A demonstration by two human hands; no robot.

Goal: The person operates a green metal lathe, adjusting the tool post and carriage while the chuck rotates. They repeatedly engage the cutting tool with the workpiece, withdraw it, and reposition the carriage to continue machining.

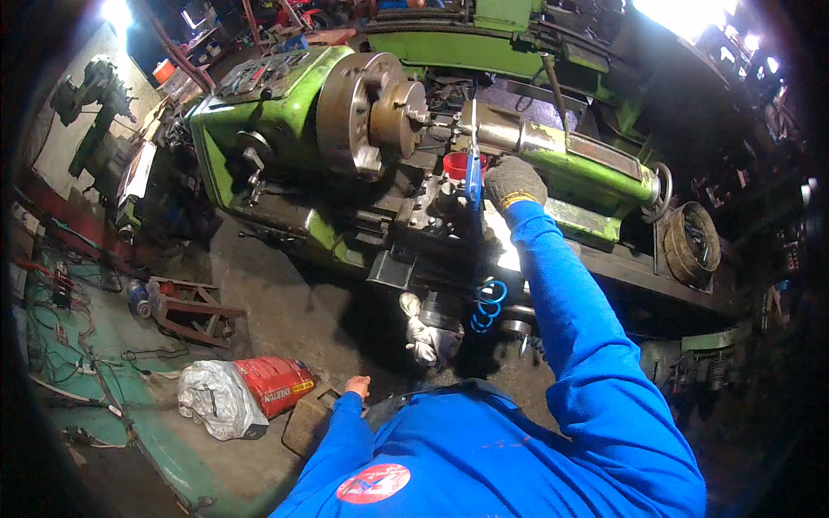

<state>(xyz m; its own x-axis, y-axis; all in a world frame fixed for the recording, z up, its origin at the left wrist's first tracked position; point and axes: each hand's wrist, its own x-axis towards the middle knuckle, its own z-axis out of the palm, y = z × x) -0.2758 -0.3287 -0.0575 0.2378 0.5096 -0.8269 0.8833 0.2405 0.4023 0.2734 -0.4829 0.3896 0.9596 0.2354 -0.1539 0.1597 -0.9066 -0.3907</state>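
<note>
My right hand [515,181], in a dark grey knitted glove, is closed round a blue air blow gun [473,180]. Its long thin nozzle points up in front of the tailstock [501,128] of a green lathe. A coiled blue hose [490,307] hangs below it. Just behind the gun, a red bowl [452,164] rests by the tool post [442,200]. To the left is the big round chuck [350,112] with a smaller steel disc [395,119] at its front. My bare left hand [357,386] hangs low beside my body, fingers curled, apart from the machine; nothing shows in it.
Whitish rags [420,332] hang at the lathe's front. A red-and-white sack [250,395] lies on the floor at lower left, near a rusty metal frame [197,311] and loose cables [78,324]. A round metal rim [691,244] stands at the lathe's right end.
</note>
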